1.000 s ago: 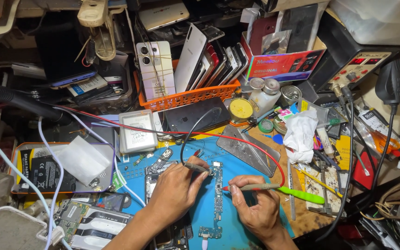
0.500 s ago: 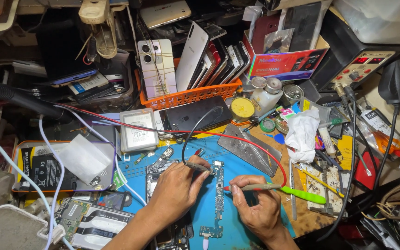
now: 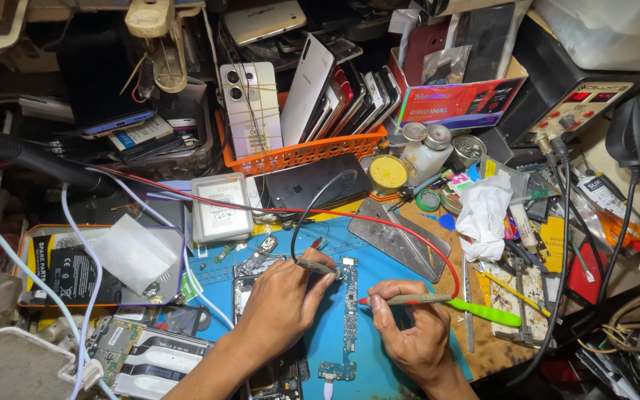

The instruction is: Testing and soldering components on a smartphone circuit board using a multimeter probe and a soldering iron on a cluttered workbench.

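A long narrow phone circuit board (image 3: 350, 315) lies on a blue work mat (image 3: 387, 255). My left hand (image 3: 283, 304) pinches a probe (image 3: 318, 267) with a black wire, its tip touching the upper end of the board. My right hand (image 3: 409, 333) grips a second probe (image 3: 409, 299) with a red wire, its tip pointing at the board's middle. Beside that probe a green-handled tool (image 3: 487, 313) pokes out to the right of the right hand. An opened phone body (image 3: 250, 278) lies partly hidden under my left hand.
An orange basket (image 3: 301, 154) of upright phones stands behind the mat. A black phone (image 3: 316, 181), a metal plate (image 3: 398, 241) and a crumpled white tissue (image 3: 483, 211) lie nearby. A power supply (image 3: 579, 96) sits at back right; a tray with batteries (image 3: 75, 270) at left.
Both hands stay on the board with the probes; only slight shifts of the probe tips are visible.
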